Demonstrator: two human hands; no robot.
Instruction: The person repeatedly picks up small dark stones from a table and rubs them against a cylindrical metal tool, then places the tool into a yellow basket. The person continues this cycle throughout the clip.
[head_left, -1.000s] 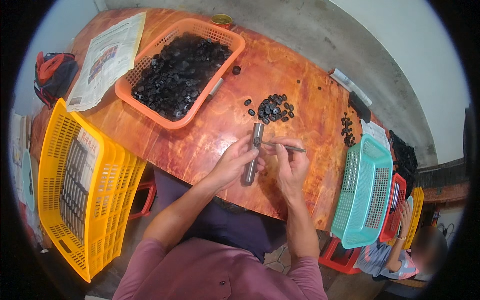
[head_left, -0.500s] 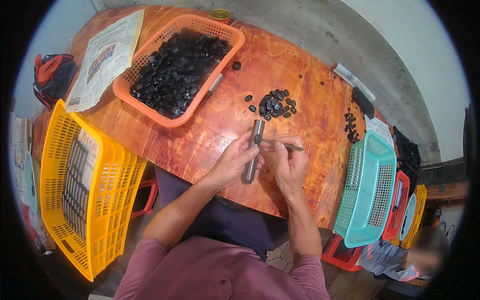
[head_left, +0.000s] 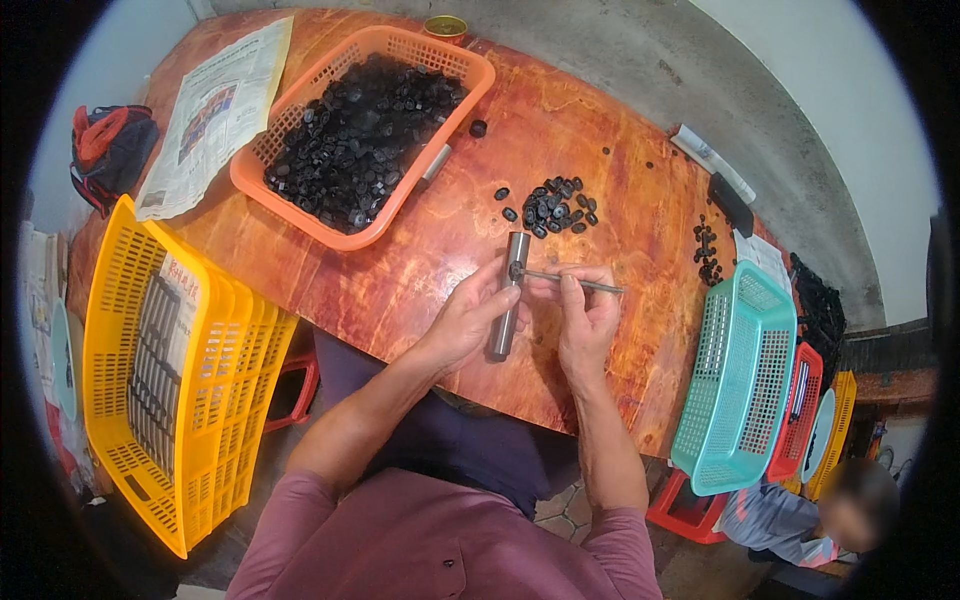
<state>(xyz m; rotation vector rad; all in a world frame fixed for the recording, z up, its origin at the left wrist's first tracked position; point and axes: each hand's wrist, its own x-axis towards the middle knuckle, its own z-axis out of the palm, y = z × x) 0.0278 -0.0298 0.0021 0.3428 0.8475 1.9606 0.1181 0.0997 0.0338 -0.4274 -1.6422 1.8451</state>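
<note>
My left hand (head_left: 466, 318) is closed around a smooth metal tube (head_left: 503, 338), held upright at a slight tilt over the near edge of the table. A small black part (head_left: 516, 271) sits against the tube's upper half, just above my left thumb. In my right hand (head_left: 588, 328) a thin dark rod (head_left: 598, 286) is pinched between thumb and fingers. Its left end meets the black part; the other end sticks out to the right. Just beyond the tube lies a loose pile of black oval pieces (head_left: 553, 208), with a few strays beside it.
An orange basket (head_left: 345, 241) full of black pieces stands at the far left, beside a newspaper (head_left: 205, 120). Yellow crates (head_left: 215, 400) stand at the left. A teal basket (head_left: 700, 400) and small black parts (head_left: 707, 255) are on the right. Another person (head_left: 790, 520) is at lower right.
The rod and my right hand have shifted slightly to the right. My left hand keeps its grip on the tube. The whole view has moved a little.
</note>
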